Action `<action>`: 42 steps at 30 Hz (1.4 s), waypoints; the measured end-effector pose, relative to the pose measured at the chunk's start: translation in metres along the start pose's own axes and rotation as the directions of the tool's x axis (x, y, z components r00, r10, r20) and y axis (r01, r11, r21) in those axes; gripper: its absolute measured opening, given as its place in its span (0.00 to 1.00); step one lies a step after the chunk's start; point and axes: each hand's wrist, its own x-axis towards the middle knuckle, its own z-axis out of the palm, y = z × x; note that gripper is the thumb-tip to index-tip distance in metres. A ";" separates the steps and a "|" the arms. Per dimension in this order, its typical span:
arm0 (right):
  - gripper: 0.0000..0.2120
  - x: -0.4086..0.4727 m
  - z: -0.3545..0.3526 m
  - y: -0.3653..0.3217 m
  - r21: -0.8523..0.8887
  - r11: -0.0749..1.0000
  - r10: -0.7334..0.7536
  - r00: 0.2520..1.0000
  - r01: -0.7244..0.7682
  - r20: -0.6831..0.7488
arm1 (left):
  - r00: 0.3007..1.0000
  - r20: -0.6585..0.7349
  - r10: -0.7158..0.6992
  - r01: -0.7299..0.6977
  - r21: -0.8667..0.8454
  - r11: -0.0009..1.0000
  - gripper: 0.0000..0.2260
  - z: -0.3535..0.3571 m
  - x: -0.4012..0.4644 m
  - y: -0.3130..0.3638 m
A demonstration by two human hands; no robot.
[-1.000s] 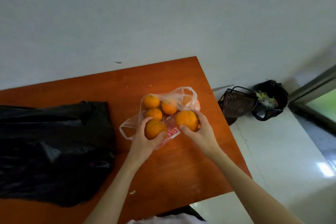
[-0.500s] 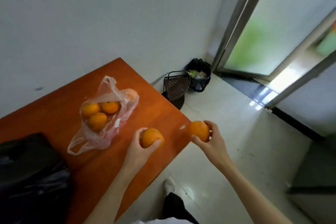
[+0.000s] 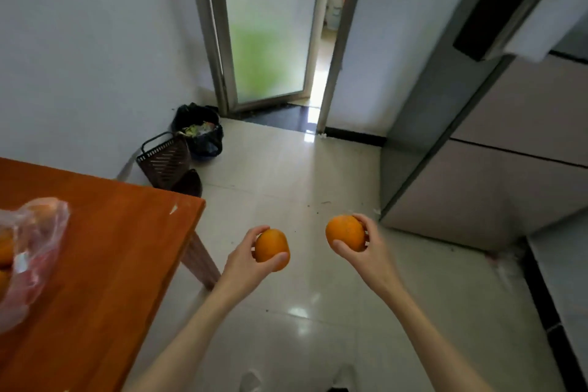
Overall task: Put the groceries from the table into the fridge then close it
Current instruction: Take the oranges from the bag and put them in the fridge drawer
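My left hand [image 3: 246, 264] grips one orange [image 3: 271, 248] over the floor, just right of the table's corner. My right hand [image 3: 369, 248] grips a second orange [image 3: 345, 232] at about the same height, a little further right. A clear plastic bag [image 3: 31, 251] with more oranges lies on the orange-brown table [image 3: 111, 248] at the left edge of view. The grey fridge [image 3: 496, 153] stands at the right with its lower doors shut; an upper door [image 3: 521, 3] appears swung open at the top right.
A dark basket [image 3: 164, 159] and a black rubbish bag [image 3: 200, 130] sit on the floor by the wall behind the table. A frosted glass door [image 3: 270, 25] and a narrow open doorway [image 3: 324, 51] lie ahead. Pale tiled floor [image 3: 302, 175] stretches between table and fridge.
I have turned right, away from the table, carrying an orange in each hand. The bag has slid to the left edge of view and the fridge has come into view.
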 end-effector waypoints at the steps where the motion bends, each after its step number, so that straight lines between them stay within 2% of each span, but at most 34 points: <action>1: 0.29 -0.003 -0.017 0.007 0.017 1.000 0.005 0.999 -0.004 -0.033 | 0.999 0.032 0.024 -0.025 0.025 0.999 0.25 0.013 0.003 0.013; 6: 0.28 -0.012 -0.114 0.050 0.084 0.996 0.047 0.982 -0.032 -0.181 | 0.975 0.104 0.195 -0.208 0.121 0.971 0.26 0.102 0.024 0.098; 13: 0.30 -0.008 -0.281 0.120 0.075 0.997 0.038 0.940 -0.013 -0.339 | 0.915 0.231 0.331 -0.357 0.080 0.931 0.25 0.281 0.021 0.177; 17: 0.30 0.001 -0.368 0.141 0.089 0.996 0.046 0.902 -0.008 -0.429 | 0.879 0.287 0.380 -0.410 0.049 0.911 0.26 0.354 0.018 0.228; 22: 0.33 0.034 -0.446 0.149 0.143 0.989 0.050 0.850 0.031 -0.525 | 0.859 0.276 0.432 -0.459 0.039 0.887 0.27 0.421 0.039 0.299; 27: 0.32 0.080 -0.514 0.156 0.137 0.989 0.035 0.810 0.055 -0.585 | 0.806 0.280 0.521 -0.543 0.001 0.840 0.26 0.482 0.077 0.368; 34: 0.26 0.180 -0.629 0.136 0.073 0.984 -0.066 0.722 0.161 -0.689 | 0.682 0.258 0.684 -0.684 -0.105 0.722 0.26 0.552 0.152 0.488; 38: 0.26 0.232 -0.680 0.118 0.037 0.976 -0.123 0.681 0.215 -0.721 | 0.640 0.188 0.745 -0.733 -0.143 0.665 0.24 0.576 0.189 0.555; 40: 0.26 0.254 -0.703 0.113 0.017 0.972 -0.150 0.668 0.236 -0.729 | 0.616 0.155 0.772 -0.764 -0.120 0.634 0.25 0.589 0.203 0.586; 42: 0.25 0.277 -0.728 0.108 -0.029 0.966 -0.196 0.655 0.257 -0.730 | 0.544 0.127 0.830 -0.832 -0.044 0.552 0.25 0.604 0.217 0.617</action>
